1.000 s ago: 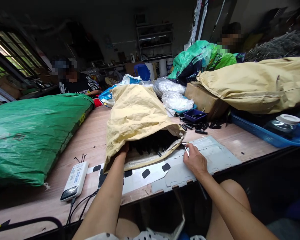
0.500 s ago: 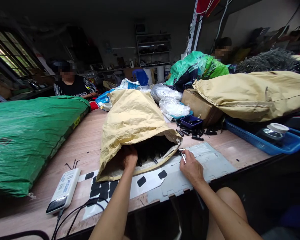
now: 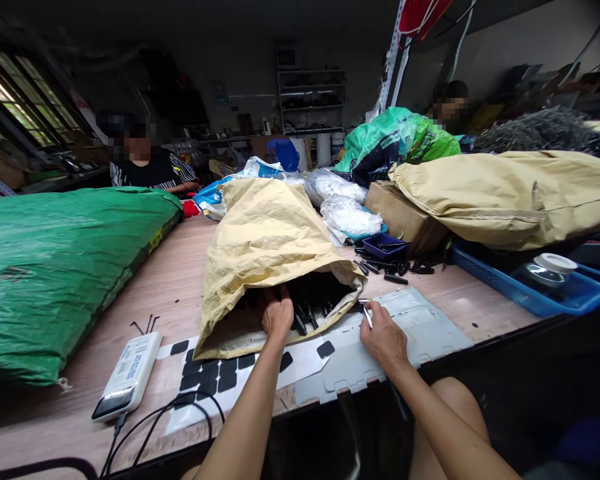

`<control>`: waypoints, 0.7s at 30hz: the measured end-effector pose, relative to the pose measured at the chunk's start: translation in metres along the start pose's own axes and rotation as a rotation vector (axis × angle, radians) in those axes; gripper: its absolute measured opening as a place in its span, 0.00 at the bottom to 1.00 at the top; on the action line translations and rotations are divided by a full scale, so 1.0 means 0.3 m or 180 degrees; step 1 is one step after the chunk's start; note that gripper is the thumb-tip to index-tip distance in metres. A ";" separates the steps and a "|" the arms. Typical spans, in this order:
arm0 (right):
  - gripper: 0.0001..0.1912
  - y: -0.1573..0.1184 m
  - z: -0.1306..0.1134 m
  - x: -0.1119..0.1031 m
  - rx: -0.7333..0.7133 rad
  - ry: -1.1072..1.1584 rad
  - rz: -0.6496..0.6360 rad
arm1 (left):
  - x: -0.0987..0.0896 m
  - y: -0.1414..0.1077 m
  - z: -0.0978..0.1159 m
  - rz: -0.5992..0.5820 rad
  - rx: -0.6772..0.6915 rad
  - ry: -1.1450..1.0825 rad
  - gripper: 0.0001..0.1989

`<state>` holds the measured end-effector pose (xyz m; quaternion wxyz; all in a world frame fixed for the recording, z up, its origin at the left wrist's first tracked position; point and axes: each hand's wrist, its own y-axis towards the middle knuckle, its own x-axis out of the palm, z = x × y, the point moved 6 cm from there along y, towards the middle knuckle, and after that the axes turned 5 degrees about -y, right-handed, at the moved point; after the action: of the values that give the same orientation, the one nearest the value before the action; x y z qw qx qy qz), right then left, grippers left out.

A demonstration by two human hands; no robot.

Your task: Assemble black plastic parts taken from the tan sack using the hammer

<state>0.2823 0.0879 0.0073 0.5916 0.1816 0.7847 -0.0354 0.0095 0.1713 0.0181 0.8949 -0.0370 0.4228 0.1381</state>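
Observation:
A yellowish paper-like sack (image 3: 270, 233) lies on the table with its mouth toward me. Black elongated parts (image 3: 307, 315) show inside the opening. My left hand (image 3: 279, 313) reaches into the mouth beside these parts; its fingertips are lost in the shadow, so its grip cannot be made out. Right of the sack's mouth, my right hand (image 3: 384, 335) is closed on a slim white-and-metal tool (image 3: 367, 316), above a grey plastic sheet (image 3: 420, 320). Under the sack's front edge lies a white sheet with black rounded squares (image 3: 227, 381).
A green sack (image 3: 70, 267) fills the left side, near a white power bank (image 3: 129, 377) with cables. Behind my right hand are loose black pieces (image 3: 395, 278), a purple tray (image 3: 384, 245), a cardboard box (image 3: 405, 217) and a blue basket (image 3: 525, 287). Two people sit farther back.
My left hand has moved right inside the sack's mouth, toward the black parts, some of which now show nearer the opening. My right hand stays nearly in place with the tool.

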 end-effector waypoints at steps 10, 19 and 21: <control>0.13 0.000 0.006 0.005 0.0055 0.0007 -0.0062 | -0.063 -0.083 -0.165 0.0452 -0.0157 -0.0798 0.24; 0.11 -0.002 0.019 0.011 0.0138 -0.0053 -0.0106 | -0.037 -0.134 -0.188 0.1078 0.0479 -0.1094 0.25; 0.11 -0.002 0.023 0.014 0.0153 -0.0076 -0.0090 | -0.039 -0.136 -0.184 0.1071 0.0475 -0.1100 0.27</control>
<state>0.2875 0.0865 0.0010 0.5958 0.1842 0.7790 -0.0648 -0.0274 0.1195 -0.0104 0.9185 0.1243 0.2728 0.2577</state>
